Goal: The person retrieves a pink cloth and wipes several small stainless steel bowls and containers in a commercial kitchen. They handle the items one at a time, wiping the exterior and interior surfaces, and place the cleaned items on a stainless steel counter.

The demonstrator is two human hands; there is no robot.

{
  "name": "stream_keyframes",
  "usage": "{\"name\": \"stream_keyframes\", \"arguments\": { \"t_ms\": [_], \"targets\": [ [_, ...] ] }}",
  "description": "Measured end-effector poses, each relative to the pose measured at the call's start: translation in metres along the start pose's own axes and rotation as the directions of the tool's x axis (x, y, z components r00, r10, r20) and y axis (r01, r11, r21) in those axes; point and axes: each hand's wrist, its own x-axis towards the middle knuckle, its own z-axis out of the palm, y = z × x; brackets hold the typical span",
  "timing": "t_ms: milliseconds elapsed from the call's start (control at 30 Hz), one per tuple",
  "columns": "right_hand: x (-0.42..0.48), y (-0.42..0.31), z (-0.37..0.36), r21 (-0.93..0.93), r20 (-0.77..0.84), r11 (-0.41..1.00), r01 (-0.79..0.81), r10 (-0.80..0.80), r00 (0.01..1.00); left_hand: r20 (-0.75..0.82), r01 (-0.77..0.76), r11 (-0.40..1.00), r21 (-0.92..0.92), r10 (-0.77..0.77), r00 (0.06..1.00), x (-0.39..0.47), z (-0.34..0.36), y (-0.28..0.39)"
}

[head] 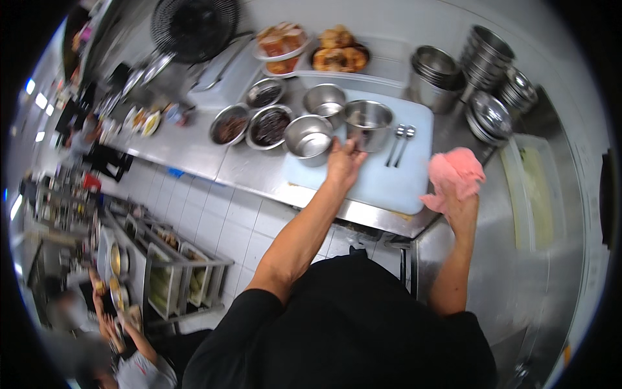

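My left hand (346, 163) is at the pale blue cutting board, its fingers between a shallow steel bowl (309, 137) and a deeper steel pot (368, 125); whether it grips either cannot be told. Another empty steel bowl (324, 103) stands behind them. Two spoons (405, 145) lie side by side on the cutting board (413, 187), right of the pot. Over the steel counter, off the board's right edge, my right hand (459, 206) holds a crumpled pink cloth (455, 172).
Left of the board stand bowls of dark food (271, 127). Behind are plastic trays with plated food (340, 53), a black fan (195, 26) and stacked steel pots (486, 56). A long plastic container (534, 192) sits at right. Co-workers' arms (131, 330) show lower left, beside a rack (180, 277).
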Motion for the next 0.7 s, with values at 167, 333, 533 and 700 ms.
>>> {"name": "stream_keyframes", "arguments": {
  "t_ms": [167,333,533,700],
  "targets": [
    [-0.005,0.007,-0.004,0.008,0.256,0.997,0.083,-0.082,0.963,-0.024,-0.022,0.921,0.389,0.034,0.999,-0.040,0.005,0.011],
    [-0.026,-0.003,0.038,0.203,0.443,0.976,0.081,-0.165,0.881,0.385,0.305,0.939,0.155,-0.342,0.857,-0.111,0.003,0.031],
    [-0.022,-0.051,0.096,-0.168,0.802,0.600,0.782,-0.378,0.462,0.522,0.074,0.997,0.028,-0.078,0.849,-0.148,0.004,0.072],
    [-0.048,-0.070,0.102,-0.147,0.622,0.757,0.636,-0.430,0.655,0.437,-0.318,0.944,0.091,0.249,0.864,-0.152,-0.025,0.115]
  ]
}}
